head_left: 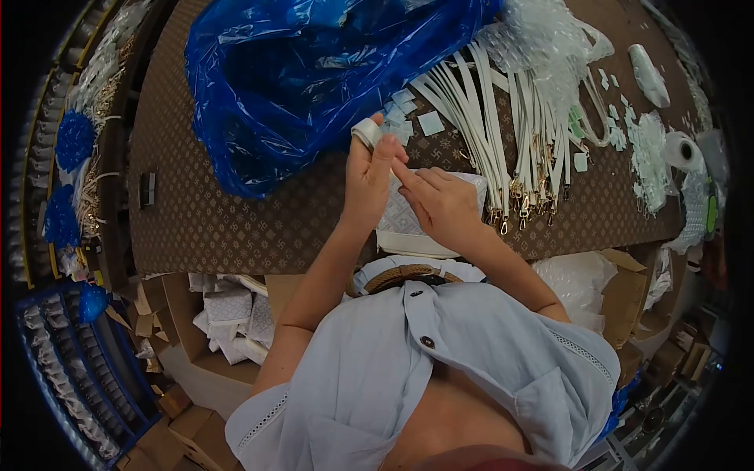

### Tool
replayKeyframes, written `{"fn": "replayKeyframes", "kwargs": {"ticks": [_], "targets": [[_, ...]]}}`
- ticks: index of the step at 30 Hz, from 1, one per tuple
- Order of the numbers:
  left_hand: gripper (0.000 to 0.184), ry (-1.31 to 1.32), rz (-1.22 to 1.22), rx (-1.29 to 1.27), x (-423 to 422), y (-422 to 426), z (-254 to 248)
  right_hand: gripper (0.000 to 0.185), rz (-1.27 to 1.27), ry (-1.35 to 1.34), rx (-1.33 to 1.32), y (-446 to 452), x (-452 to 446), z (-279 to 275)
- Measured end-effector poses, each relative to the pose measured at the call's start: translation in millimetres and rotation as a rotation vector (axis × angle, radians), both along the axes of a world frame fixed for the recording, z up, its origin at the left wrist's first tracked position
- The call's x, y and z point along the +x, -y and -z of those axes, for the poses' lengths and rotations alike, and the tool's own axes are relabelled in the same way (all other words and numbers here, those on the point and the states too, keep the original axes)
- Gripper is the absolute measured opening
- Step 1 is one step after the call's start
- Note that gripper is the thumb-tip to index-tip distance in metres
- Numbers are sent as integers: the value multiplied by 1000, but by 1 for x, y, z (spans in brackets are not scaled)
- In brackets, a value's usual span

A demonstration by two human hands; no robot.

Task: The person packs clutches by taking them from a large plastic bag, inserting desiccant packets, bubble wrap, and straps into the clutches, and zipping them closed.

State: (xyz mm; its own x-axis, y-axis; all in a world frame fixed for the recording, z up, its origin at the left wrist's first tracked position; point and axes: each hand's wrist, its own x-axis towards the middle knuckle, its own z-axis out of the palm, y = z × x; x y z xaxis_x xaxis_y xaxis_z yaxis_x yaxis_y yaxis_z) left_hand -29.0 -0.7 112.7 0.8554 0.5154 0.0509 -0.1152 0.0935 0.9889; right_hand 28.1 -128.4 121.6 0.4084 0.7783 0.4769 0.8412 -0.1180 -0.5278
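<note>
My left hand (367,184) is raised over the near edge of the table, its fingers closed on a coiled white strap (366,130) that shows at the fingertips. My right hand (446,200) meets it from the right, fingers bent together against the left palm; whatever they pinch is hidden. Beneath both hands lies a white patterned bag (408,241), partly covered by them. To the right, a bundle of white straps (487,118) with gold-coloured clasps (522,206) is spread on the table. Small pale square sheets (430,123) lie just beyond my hands.
A big blue plastic bag (259,94) covers the table's far left. Clear plastic wrap (542,47) is heaped behind the straps, with torn pale scraps (650,169) farther right. Below the edge, a cardboard box (182,322) holds more white patterned pieces (229,308).
</note>
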Motion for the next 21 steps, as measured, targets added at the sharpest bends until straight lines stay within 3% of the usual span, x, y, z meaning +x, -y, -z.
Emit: {"fn": "replayKeyframes", "kwargs": {"ticks": [2,3,5,6,8,11,14,18,20,21], "targets": [[40,153,-185,-466,6,3,0,37,90,14,33,-4,-2,9],[40,154,-183,-465,8,1,-2,39,149,37,69,-6,1,13],[38,276,-215,-916,7,-6,-7,41,216,56,103,-8,1,23],[38,277,-210,-917,7,-10,-5,42,213,-47,177,-10,0,29],[38,314,-85,-1322,4,-19,2,44,206,-147,251,-13,3,31],[38,402,95,-1541,1,-21,9,51,127,-204,376,-18,6,28],[39,461,210,-1676,-2,-22,21,53,45,-167,414,-20,5,29],[37,424,205,-1602,-11,-20,26,51,-102,-208,332,-12,17,42],[38,121,185,-1288,-16,-21,18,50,15,-357,317,-1,15,46],[50,47,324,-1040,-31,-22,23,50,81,-438,319,8,19,47]]}}
